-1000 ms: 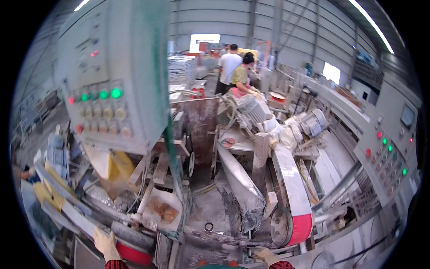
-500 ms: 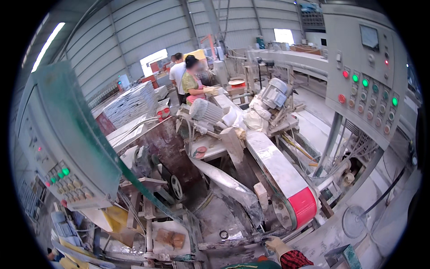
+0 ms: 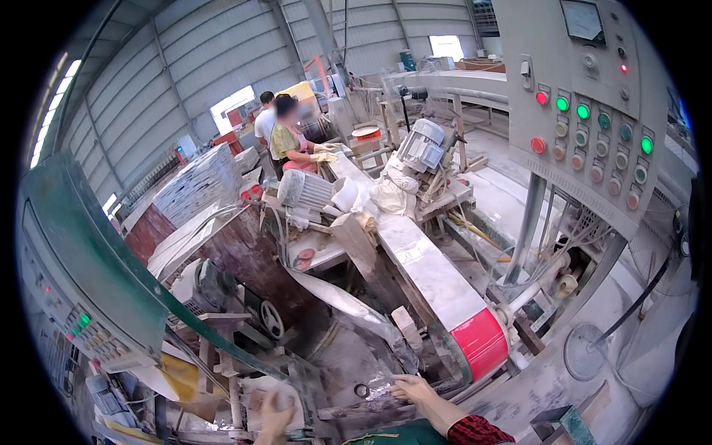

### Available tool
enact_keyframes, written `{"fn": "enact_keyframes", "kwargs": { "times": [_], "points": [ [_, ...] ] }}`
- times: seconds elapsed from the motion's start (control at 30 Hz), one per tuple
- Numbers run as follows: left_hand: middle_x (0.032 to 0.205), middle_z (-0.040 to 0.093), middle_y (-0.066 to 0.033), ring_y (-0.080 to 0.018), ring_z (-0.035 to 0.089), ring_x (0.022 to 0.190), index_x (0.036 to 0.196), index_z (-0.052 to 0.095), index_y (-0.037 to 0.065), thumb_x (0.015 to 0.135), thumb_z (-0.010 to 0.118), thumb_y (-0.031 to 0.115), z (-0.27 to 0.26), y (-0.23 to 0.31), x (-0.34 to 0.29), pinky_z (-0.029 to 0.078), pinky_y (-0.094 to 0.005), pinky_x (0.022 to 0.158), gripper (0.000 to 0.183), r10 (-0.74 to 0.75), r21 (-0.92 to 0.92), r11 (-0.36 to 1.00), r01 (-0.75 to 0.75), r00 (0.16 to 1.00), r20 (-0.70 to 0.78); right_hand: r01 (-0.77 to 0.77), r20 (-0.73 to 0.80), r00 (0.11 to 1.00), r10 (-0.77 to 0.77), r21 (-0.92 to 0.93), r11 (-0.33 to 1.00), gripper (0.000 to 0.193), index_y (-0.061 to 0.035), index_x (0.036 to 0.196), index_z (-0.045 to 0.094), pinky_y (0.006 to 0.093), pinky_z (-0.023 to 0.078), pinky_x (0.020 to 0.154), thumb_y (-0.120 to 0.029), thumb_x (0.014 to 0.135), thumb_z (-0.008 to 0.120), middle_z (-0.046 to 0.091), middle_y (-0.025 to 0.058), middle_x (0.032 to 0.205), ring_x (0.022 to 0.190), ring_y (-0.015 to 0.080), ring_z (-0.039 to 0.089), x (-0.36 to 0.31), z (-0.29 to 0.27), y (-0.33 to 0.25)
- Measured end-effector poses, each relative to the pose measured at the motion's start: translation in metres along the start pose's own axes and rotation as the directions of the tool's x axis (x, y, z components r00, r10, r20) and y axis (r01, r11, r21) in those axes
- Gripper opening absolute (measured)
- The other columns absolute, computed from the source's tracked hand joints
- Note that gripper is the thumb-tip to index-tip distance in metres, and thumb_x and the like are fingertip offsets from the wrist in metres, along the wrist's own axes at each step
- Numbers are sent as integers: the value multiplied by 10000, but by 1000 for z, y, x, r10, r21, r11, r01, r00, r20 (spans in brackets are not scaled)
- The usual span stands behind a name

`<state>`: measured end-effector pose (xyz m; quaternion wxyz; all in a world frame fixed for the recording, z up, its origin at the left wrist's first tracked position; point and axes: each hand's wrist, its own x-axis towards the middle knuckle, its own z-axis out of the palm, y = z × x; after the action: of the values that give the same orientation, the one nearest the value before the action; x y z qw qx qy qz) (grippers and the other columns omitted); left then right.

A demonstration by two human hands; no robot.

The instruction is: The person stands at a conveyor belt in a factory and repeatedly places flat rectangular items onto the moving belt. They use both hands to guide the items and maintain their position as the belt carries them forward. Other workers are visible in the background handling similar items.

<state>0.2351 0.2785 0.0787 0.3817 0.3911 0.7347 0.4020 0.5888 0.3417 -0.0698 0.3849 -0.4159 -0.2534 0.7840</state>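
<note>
My right hand (image 3: 415, 389), below a red checked cuff, reaches left over the grimy frame in front of the conveyor. Its fingers stretch out loosely, and nothing shows in them. My left hand (image 3: 276, 419) is raised at the lower edge, smeared by motion, so its fingers are unclear. A small dark ring (image 3: 361, 390) lies on the dusty surface left of my right fingertips. Just beyond that hand stands the conveyor belt (image 3: 426, 267), pale with dust, with a red band (image 3: 480, 345) around its near end. A pale block (image 3: 406, 329) stands beside the belt.
Control cabinets flank me: a green one (image 3: 89, 259) at left, a grey one (image 3: 586, 133) at right, some lights lit. Motors (image 3: 305, 190) sit over the belt. A person in a pink apron (image 3: 293, 144) works at its far end, another person behind. Stacked slabs (image 3: 196, 178) stand left.
My left hand has come into view at the lower edge. My right hand has moved left and up, showing more forearm. The whole view has shifted, with the machine now further left.
</note>
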Motion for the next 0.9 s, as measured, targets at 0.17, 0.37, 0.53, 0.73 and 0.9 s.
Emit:
{"fn": "enact_keyframes", "kwargs": {
  "times": [0.17,0.37,0.53,0.73,0.9],
  "points": [
    [1363,457,-211,-311,418,1310,1315,458,-8,654,767,63,160,76,-2,318,-349,1095,733,675,32,668,-743,624,394,226,-34,973,-228,-33,973,483,-84,1381,418,304,492,840,-151,930,577,614,123,1133,965,181,607,-36,71,-75],
    [1456,348,-246,-350,329,1370,1370,431,36,734,782,171,213,116,-30,293,-382,1113,739,588,-62,617,-785,408,698,576,-247,763,-598,-161,802,644,-29,1443,292,331,401,1004,22,857,554,507,127,1304,1182,204,501,-47,5,-92],
    [1436,394,-189,-303,378,1342,1373,428,64,820,726,230,186,37,8,339,-382,1090,650,363,184,711,-679,579,730,593,-647,539,-539,-162,789,747,-81,1497,173,333,334,1050,99,836,471,417,121,1416,1267,234,445,-62,-46,-116],
    [1370,464,-199,-307,451,1279,1417,374,98,838,701,297,126,-49,24,390,-355,1029,694,-146,285,958,-16,829,540,629,-697,459,-551,-184,756,832,-56,1505,115,331,351,1029,93,798,528,400,169,1410,1243,246,453,-27,-102,-113],
    [1274,542,-206,-248,516,1198,1416,376,56,845,686,316,65,-117,13,417,-334,983,700,-337,473,866,162,888,313,620,-736,419,-533,-197,759,784,-153,1496,202,270,475,665,86,816,509,529,114,1250,944,176,578,6,-115,-116]
  ]
}}
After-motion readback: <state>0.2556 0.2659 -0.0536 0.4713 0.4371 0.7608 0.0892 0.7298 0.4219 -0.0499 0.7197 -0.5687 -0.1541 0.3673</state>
